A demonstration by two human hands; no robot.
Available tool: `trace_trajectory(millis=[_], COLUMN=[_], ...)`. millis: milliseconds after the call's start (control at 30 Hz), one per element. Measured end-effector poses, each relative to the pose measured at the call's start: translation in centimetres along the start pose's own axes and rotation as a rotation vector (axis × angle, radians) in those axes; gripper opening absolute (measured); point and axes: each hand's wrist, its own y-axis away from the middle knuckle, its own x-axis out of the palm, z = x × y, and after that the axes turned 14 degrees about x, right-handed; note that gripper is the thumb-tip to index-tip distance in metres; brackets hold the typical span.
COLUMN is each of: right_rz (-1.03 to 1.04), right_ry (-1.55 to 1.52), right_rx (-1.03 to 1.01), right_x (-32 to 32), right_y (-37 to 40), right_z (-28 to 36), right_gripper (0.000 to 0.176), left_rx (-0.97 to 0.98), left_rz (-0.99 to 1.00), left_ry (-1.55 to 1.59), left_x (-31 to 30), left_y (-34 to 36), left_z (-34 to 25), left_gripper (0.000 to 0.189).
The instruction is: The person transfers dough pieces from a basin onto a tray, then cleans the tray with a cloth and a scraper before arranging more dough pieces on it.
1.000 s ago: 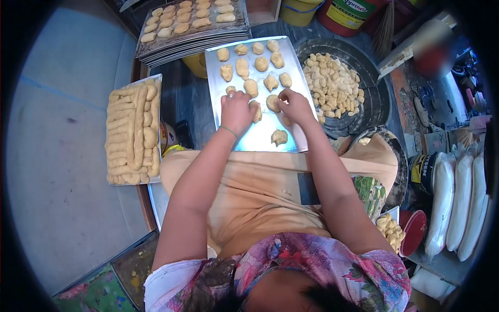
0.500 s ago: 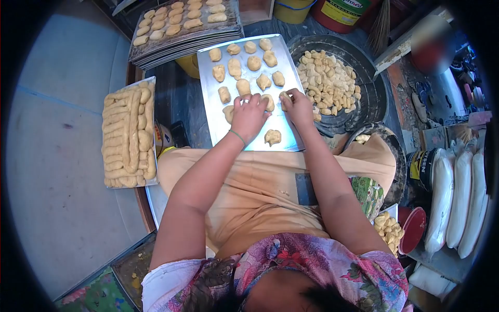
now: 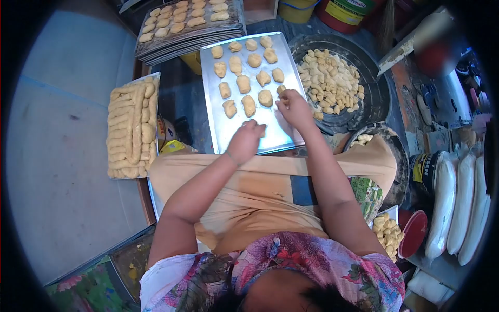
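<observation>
One tan apron [image 3: 260, 182] spans the person's lap and is the largest item in view. Beyond it, a dark worktop [image 3: 179, 99] carries four loads.

A round black pan [image 3: 377, 99] sits at the worktop's right edge and is filled with cut dough chunks [image 3: 330, 80]. A steel baking tray [image 3: 280, 135] lies at the centre, with its near edge against the apron. Shaped dough pieces [image 3: 243, 83] stand in rows over its far and middle areas, and its near strip is mostly bare metal. A flat tray [image 3: 110, 176] of long dough ropes [image 3: 132, 125] overhangs the left edge. A stack of dark trays [image 3: 192, 44] occupies the far left corner, with more shaped dough on top. White filled sacks [image 3: 457, 203] lie well off to the right, near a red lid [image 3: 413, 234].

The left hand [image 3: 247, 139] is positioned over the near edge of the baking tray, knuckles up, fingers curled down toward the metal. Its grip cannot be determined, because the fingers hide whatever lies beneath them.

The right hand [image 3: 295, 108] is positioned at the right edge of the baking tray, just beside the round black pan. Its fingertips [image 3: 285, 99] are pinched on one dough piece [image 3: 281, 89]. This piece rests on the tray at the right end of the nearest row, close against the tray's right rim.
</observation>
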Motion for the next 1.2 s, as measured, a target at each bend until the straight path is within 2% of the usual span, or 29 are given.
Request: trace_trajectory(millis=[33, 167, 300, 400, 467, 500, 600, 633, 733, 800, 900, 1000, 1067, 1100, 1133, 1167, 1200], right_rz=[0.150, 0.011, 0.167, 0.140, 0.203, 0.302, 0.284, 0.255, 0.128, 0.168, 0.501, 0.763, 0.596, 0.284, 0.055, -0.168, -0.247], right_ry=[-0.072, -0.105, -0.055, -0.015, -0.026, -0.030, 0.059, 0.025, -0.089, 0.024, 0.112, -0.291, -0.722, -0.759, -0.745, -0.753, -0.806], right_rx=[0.031, 0.050, -0.021, -0.175, -0.270, -0.265, -0.403, -0.346, -0.195, -0.252, -0.156, -0.059, 0.150, 0.370, 0.370, 0.504, 0.585], right_x=[-0.7, -0.9, 1.6, 3.6, 5.1, 5.2, 7.6, 8.0, 8.7, 8.6, 5.6, 1.5, -1.6, -4.8, -5.6, -6.4, -6.1], right_y=[0.4, 0.4, 0.9, 2.9, 3.5, 4.0, 5.3, 5.6, 6.2, 6.5, 5.3, 0.7, -3.2, -4.4, -7.2, -9.1, -11.1], right_z=[0.5, 0.2, 0.8, 2.6, 2.9, 3.6, 3.5, 3.6, 3.9, 3.8, 5.5, 3.0, -1.4, -1.1, -5.1, -7.2, -11.2], right_gripper=[0.027, 0.023, 0.022, 0.023, 0.031, 0.031, 0.032, 0.032, 0.033, 0.035, 0.031, 0.029, 0.023, 0.021, 0.020, 0.016, 0.017], left_rx=[-0.049, -0.144, -0.245, -0.346, -0.481, -0.548, -0.644, -0.652, -0.688, -0.740, -0.741, -0.527, -0.474, -0.439, -0.402, -0.387, -0.363], left_rz=[-0.042, -0.097, -0.196, -0.087, -0.048, -0.026, -0.147, -0.194, -0.309, -0.250, -0.199, -0.103, -0.066, -0.043, -0.021, 0.017, 0.039], left_ry=[0.009, -0.031, -0.043, -0.043, 0.175, 0.285, 0.544, 0.634, 0.653, 0.636, 0.643, 0.468, 0.393, 0.343, 0.293, 0.240, 0.195], left_x=[-0.6, -2.9, -3.8, -4.1, -3.9, -3.7, -3.2, -3.4, -4.1, -4.6, -5.2, -3.7, -4.3, -4.8, -5.2, -5.6, -5.7], left_y=[0.8, 3.5, 2.8, 2.7, 2.8, 2.9, 3.3, 3.3, 3.1, 2.6, 2.0, 3.3, 2.5, 2.0, 1.4, 1.0, 0.8], left_z=[0.4, 1.6, 2.7, 3.5, 4.3, 4.8, 6.3, 6.3, 6.5, 5.7, 3.8, 5.3, 4.2, 3.6, 3.1, 2.7, 2.5], left_gripper=[0.037, 0.031, 0.035, 0.033, 0.029, 0.027, 0.026, 0.025, 0.027, 0.024, 0.023, 0.023, 0.020, 0.019, 0.018, 0.019, 0.020])
